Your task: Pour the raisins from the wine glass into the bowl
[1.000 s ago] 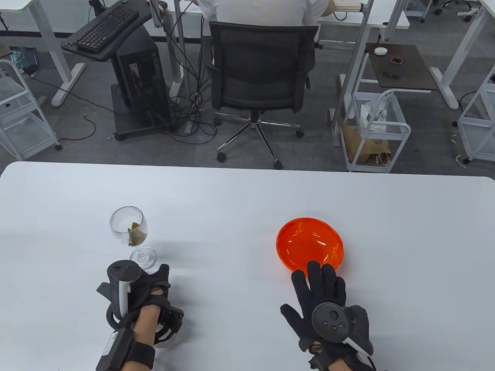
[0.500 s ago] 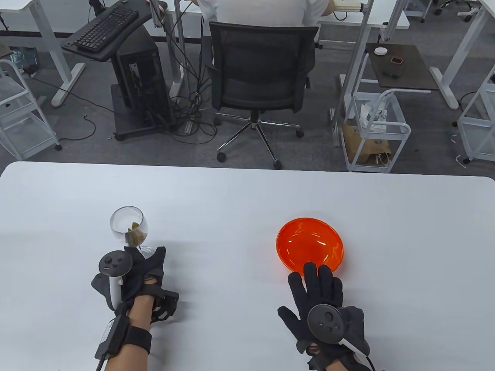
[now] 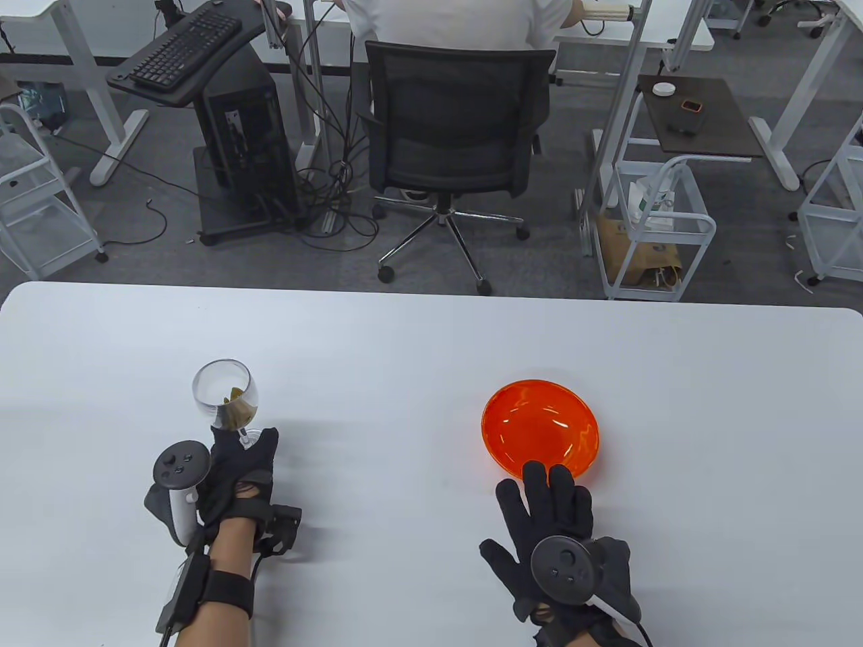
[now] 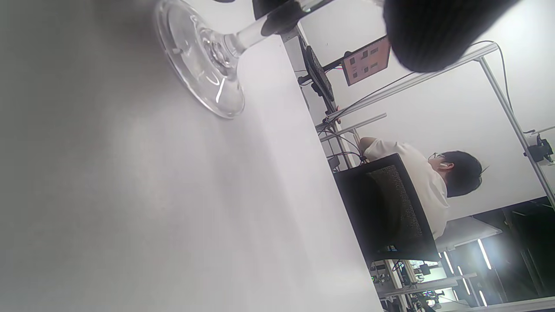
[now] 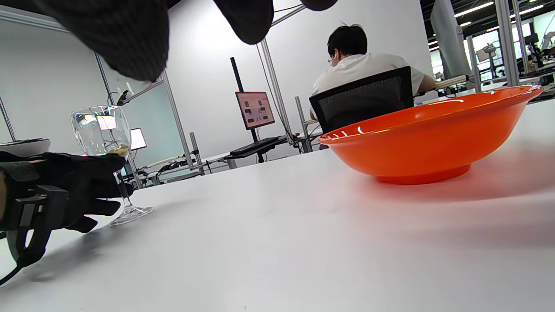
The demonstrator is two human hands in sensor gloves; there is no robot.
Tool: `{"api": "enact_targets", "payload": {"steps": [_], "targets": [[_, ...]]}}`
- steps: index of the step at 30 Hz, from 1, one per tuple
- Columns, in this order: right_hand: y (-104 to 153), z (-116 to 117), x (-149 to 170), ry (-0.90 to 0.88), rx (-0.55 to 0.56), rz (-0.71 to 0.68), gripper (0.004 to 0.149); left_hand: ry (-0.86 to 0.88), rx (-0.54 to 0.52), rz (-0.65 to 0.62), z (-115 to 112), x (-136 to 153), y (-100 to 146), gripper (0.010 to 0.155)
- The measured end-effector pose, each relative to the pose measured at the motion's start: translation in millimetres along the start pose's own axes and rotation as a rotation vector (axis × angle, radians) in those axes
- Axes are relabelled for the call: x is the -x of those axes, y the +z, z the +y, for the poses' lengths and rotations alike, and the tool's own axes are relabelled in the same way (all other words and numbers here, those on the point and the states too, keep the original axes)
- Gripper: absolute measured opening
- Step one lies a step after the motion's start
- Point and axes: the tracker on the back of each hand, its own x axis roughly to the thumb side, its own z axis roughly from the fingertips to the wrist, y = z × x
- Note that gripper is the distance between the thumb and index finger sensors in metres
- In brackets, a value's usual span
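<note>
The white table (image 3: pixel 418 337) fills the lower half of the table view; beyond its far edge, at 12 o'clock, a person in a white shirt sits in a black office chair (image 3: pixel 455 128). The orange bowl (image 3: pixel 539 426) stands on the table at about 4 o'clock from the table's middle, upright, its inside showing no contents; the right hand (image 3: pixel 549 522) lies just at the bowl's 6 o'clock, flat and spread, fingers extended, fingertips at the near rim, grasping nothing; whether they touch the rim I cannot tell. The left hand (image 3: pixel 236 472) sits at the wine glass's 6 o'clock, fingers wrapped about the stem, though how tightly cannot be told; in the right wrist view the glove covers the stem just under the cup. The wine glass (image 3: pixel 227 397) stands upright at about 8 o'clock from the table's middle, well apart from the bowl, its foot flat on the table; the raisins (image 3: pixel 236 408) lie heaped in the bottom of the cup.
</note>
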Motion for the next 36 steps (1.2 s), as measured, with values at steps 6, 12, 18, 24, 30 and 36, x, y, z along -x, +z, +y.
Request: {"api": "enact_targets", "payload": {"steps": [6, 12, 18, 24, 30, 36], "targets": [[0.5, -0.4, -0.9, 0.004, 0.003, -0.001, 0.077, -0.004, -0.021, 0.007, 0.3, 1.7, -0.4, 0.093], [0.2, 0.2, -0.6, 0.006, -0.002, 0.004, 0.076, 0.004, -0.04, 0.017, 1.2, 2.2, 0.9, 0.087], [0.0, 1.9, -1.1, 0.006, -0.017, 0.005, 0.076, -0.003, -0.077, 0.03, 2.5, 3.5, 2.1, 0.079], [-0.3, 1.8, -1.2, 0.008, -0.016, 0.004, 0.076, -0.023, -0.119, 0.032, 3.2, 4.2, 4.3, 0.071], [-0.8, 2.5, -0.7, 0.008, -0.028, 0.01, 0.076, -0.029, -0.135, 0.037, 3.6, 5.0, 5.2, 0.062], [-1.3, 4.1, -1.4, 0.011, -0.044, 0.009, 0.076, -0.049, -0.11, 0.042, 3.2, 5.9, 5.7, 0.055]]}}
